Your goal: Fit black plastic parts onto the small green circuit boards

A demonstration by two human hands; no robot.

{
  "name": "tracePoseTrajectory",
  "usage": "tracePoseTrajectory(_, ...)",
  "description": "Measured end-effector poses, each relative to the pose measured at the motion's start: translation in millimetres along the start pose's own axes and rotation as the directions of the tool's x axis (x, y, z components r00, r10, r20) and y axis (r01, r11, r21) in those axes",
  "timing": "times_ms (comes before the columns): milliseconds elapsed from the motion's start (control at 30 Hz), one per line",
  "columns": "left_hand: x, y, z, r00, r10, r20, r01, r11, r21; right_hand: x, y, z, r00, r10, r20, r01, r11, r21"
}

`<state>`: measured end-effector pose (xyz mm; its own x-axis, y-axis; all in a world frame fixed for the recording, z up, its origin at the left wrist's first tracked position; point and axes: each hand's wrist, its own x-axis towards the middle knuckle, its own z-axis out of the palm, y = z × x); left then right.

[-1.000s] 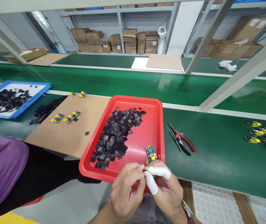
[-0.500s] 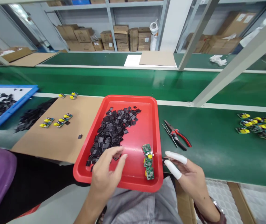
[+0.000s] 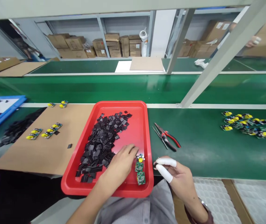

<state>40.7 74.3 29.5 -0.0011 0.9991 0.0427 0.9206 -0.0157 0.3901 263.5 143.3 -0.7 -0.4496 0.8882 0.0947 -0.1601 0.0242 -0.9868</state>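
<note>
My left hand (image 3: 121,163) reaches into the red tray (image 3: 149,137), its fingers curled down and closed at the far end of a short row of small green circuit boards (image 3: 141,178). The farthest board is hidden by those fingers; a yellow component (image 3: 140,160) shows just beside them. Just outside the tray's right edge, my right hand (image 3: 173,172), with white finger cots on thumb and forefinger, pinches a small black piece (image 3: 155,165). A heap of thin black square pieces (image 3: 102,140) fills the tray's left side.
Right of the tray lie red-and-black pliers (image 3: 169,140) and metal tweezers (image 3: 159,137). Several boards with yellow parts (image 3: 247,123) are grouped farther right. More sit on cardboard (image 3: 70,124) at left, near a blue-rimmed tray (image 3: 6,116). A slanted metal post (image 3: 219,59) rises behind.
My left hand has moved right and forward from beside the black heap, and its fingers have closed over the farthest board. My right hand still pinches the black piece. The whole view has shifted.
</note>
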Motion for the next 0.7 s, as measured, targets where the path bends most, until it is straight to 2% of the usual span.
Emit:
tracePoseTrajectory(100, -14.1, -0.7, -8.9, 0.988, -0.100, -0.119, 0.069, 0.967, -0.246, 3.2, 1.1, 4.9, 1.000, 0.007, 0.010, -0.008, 0.999, 0.039)
tracePoseTrajectory(167, -26.1, 5.1, -16.0, 0.981, -0.147, -0.129, 0.062, 0.860, -0.507, 5.5, 0.4, 9.9, 1.000, -0.007, 0.016, 0.006, 0.999, 0.045)
tracePoseTrajectory(233, -36.6, 12.9, -18.9, 0.983, -0.171, -0.072, 0.059, 0.657, -0.752, 7.4, -1.8, 15.7, 0.999, -0.033, 0.017, 0.033, 0.998, 0.046)
tracePoseTrajectory(300, -42.9, 20.0, -15.6, 0.978, -0.208, 0.006, 0.087, 0.382, -0.920, 8.4, -5.2, 21.8, 0.997, -0.069, 0.021, 0.068, 0.997, 0.043)
tracePoseTrajectory(367, -44.6, 24.8, -7.8, 0.960, -0.274, 0.065, 0.101, 0.122, -0.987, 8.2, -9.6, 27.6, 0.993, -0.113, 0.035, 0.112, 0.993, 0.032)
tracePoseTrajectory(400, -44.3, 26.2, -3.4, 0.948, -0.310, 0.074, 0.088, 0.032, -0.996, 7.6, -12.0, 30.4, 0.989, -0.137, 0.051, 0.136, 0.990, 0.026)
tracePoseTrajectory(433, -43.7, 27.0, 0.6, 0.937, -0.343, 0.068, 0.064, -0.021, -0.998, 6.8, -14.3, 33.0, 0.984, -0.163, 0.072, 0.162, 0.987, 0.018)
tracePoseTrajectory(467, -43.2, 27.2, 3.9, 0.929, -0.367, 0.053, 0.042, -0.040, -0.998, 5.7, -16.3, 35.4, 0.978, -0.188, 0.095, 0.188, 0.982, 0.008)
tracePoseTrajectory(567, -43.6, 25.9, 8.1, 0.922, -0.386, -0.001, -0.011, -0.025, -1.000, 1.0, -19.1, 41.9, 0.955, -0.258, 0.149, 0.267, 0.963, -0.044)
tracePoseTrajectory(700, -49.2, 23.2, 6.0, 0.934, -0.357, -0.001, -0.013, -0.031, -0.999, -6.2, -14.4, 48.8, 0.960, -0.255, 0.116, 0.270, 0.951, -0.149)
